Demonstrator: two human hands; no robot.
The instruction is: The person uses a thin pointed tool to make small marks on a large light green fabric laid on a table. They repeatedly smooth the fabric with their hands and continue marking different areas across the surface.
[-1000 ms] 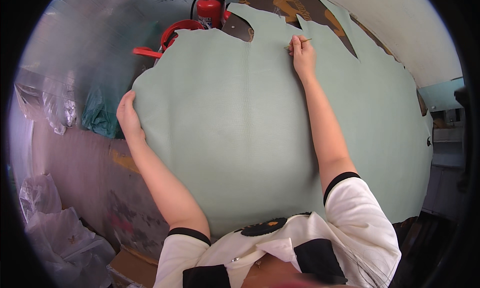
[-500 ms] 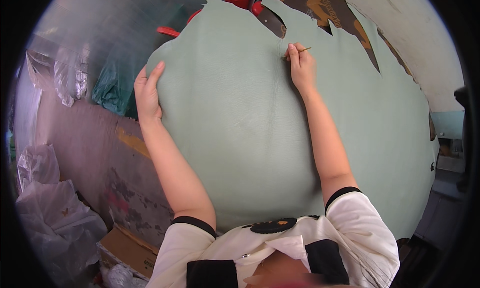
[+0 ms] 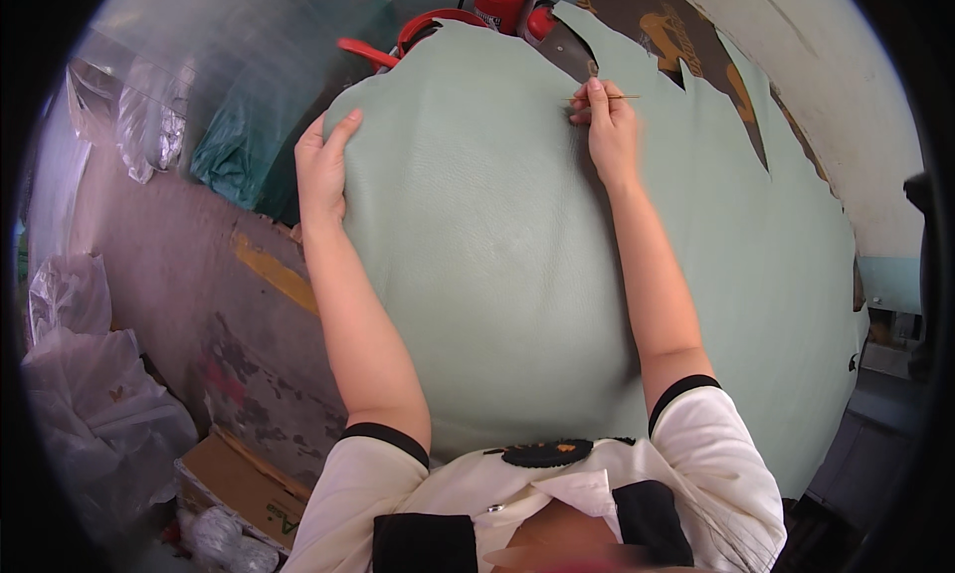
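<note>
A large pale grey-green leather hide [image 3: 487, 205] spreads out in front of me, with ragged cuts along its far edge. At its left edge, my left hand [image 3: 324, 175] is closed on the hide, thumb on top and the other fingers mostly hidden beneath. My right hand [image 3: 611, 135] is over the upper middle of the hide, beside a fold or ridge running toward me. Between its fingers is a thin brownish stick-like tool [image 3: 622, 97], held crosswise; its exact kind does not show.
Red fire extinguishers [image 3: 500, 1] stand beyond the far edge. Brown patterned material [image 3: 652, 21] shows under the cuts. To the left are a teal plastic bag [image 3: 234, 150], clear plastic bags [image 3: 104, 404] and a cardboard box [image 3: 239, 478]. A pale wall [image 3: 826, 76] borders the right.
My left hand has moved right and slightly farther away with the hide's edge. The hide's pointed far corner no longer shows. My right hand has shifted slightly right, and the tool lies more level.
</note>
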